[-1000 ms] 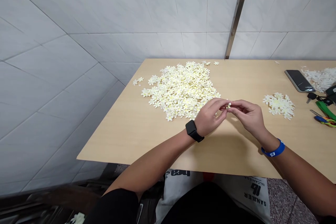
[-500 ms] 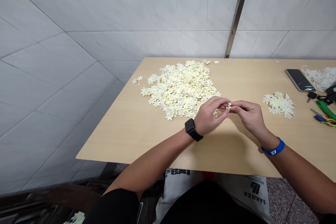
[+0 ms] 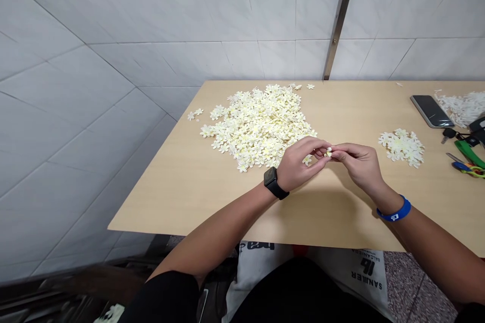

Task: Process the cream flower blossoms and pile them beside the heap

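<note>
My left hand point(image 3: 301, 162) and my right hand point(image 3: 358, 165) meet above the table, fingertips pinched together on one small cream-white flower point(image 3: 328, 152). Fingers cover most of that flower, so its full shape is hidden. Just behind and left of my left hand lies a large heap of cream flowers with yellow centres point(image 3: 261, 126). To the right of my right hand is a smaller, flat pile of white flowers point(image 3: 402, 146). A black watch point(image 3: 276, 183) is on my left wrist, and a blue wristband point(image 3: 394, 210) on my right.
At the table's point(image 3: 182, 192) right side lie a phone point(image 3: 432, 111), a heap of thin white pieces point(image 3: 464, 107), keys point(image 3: 449, 133) and green-handled tools point(image 3: 470, 154). A tiled wall point(image 3: 204, 0) with a metal bar point(image 3: 338, 28) stands behind. Two loose flowers point(image 3: 195, 113) lie at the left.
Both hands stay pinched on the small flower, which shows slightly more between the fingertips. The whole view has shifted a little; the piles look the same.
</note>
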Motion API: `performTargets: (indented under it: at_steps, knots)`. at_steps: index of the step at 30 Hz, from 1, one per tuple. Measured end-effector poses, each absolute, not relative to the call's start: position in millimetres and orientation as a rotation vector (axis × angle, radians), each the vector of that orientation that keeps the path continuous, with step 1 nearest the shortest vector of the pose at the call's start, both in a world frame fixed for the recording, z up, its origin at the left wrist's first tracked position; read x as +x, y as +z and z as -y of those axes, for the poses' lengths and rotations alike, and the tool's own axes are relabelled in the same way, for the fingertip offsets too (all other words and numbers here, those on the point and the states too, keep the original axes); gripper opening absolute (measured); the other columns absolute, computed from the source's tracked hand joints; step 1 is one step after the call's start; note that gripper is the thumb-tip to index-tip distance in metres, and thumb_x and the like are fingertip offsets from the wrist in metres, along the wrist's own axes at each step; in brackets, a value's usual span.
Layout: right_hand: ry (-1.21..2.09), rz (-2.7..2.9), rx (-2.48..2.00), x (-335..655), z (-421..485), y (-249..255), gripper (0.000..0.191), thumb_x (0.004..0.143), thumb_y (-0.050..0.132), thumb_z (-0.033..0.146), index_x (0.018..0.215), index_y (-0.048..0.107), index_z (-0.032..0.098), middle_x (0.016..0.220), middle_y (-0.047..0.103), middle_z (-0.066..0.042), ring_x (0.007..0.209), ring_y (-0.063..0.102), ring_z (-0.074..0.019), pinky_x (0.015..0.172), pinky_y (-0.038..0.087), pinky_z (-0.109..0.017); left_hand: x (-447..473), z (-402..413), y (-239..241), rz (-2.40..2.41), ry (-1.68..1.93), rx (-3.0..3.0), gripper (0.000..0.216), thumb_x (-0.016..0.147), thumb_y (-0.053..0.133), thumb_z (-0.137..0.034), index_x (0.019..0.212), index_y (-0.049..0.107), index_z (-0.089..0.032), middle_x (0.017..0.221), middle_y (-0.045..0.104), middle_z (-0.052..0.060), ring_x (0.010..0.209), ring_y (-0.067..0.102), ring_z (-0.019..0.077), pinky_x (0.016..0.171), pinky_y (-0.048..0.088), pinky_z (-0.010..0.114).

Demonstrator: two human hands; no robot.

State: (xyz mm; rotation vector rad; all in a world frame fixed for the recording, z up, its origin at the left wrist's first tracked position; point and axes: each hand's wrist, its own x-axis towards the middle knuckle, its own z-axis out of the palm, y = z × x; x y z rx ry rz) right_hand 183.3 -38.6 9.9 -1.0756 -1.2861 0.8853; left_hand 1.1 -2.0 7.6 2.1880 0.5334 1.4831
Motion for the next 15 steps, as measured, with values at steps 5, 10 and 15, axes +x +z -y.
performTargets:
  at_steps: [5, 10, 15]
  knots:
    - [0.899, 1.268, -1.073, 182.1, 39.4, 12.4, 0.020, 0.072, 0.089, 0.045, 0.079, 0.085, 0.028, 0.081, 0.082, -0.003, 0.074, 0.079, -0.0228, 0.071, 0.069, -0.036, 0.9, 2.7, 7.7, -0.529, 1.494, 2.192, 0.016, 0.092, 0.070, -0.019, 0.107, 0.069, -0.016, 0.094, 0.074, 0.006, 0.079, 0.069, 0.0104, 0.075, 0.060, 0.024]
    - [0.902, 1.264, -1.083, 182.1, 39.5, 13.0, 0.021, 0.071, 0.089, 0.046, 0.079, 0.084, 0.028, 0.080, 0.082, -0.003, 0.075, 0.080, -0.0237, 0.072, 0.070, -0.039, 0.6, 2.7, 7.3, -0.545, 1.482, 2.192, 0.016, 0.092, 0.069, -0.021, 0.108, 0.069, -0.017, 0.095, 0.074, 0.006, 0.079, 0.069, 0.0109, 0.075, 0.060, 0.024]
    - [0.899, 1.279, -1.082, 183.4, 39.3, 11.5, 0.019, 0.072, 0.088, 0.044, 0.080, 0.085, 0.027, 0.082, 0.082, -0.004, 0.076, 0.079, -0.0237, 0.073, 0.069, -0.038, 0.5, 2.7, 8.1, -0.529, 1.486, 2.188, 0.016, 0.092, 0.069, -0.021, 0.108, 0.069, -0.017, 0.094, 0.073, 0.006, 0.078, 0.068, 0.0104, 0.075, 0.060, 0.024]
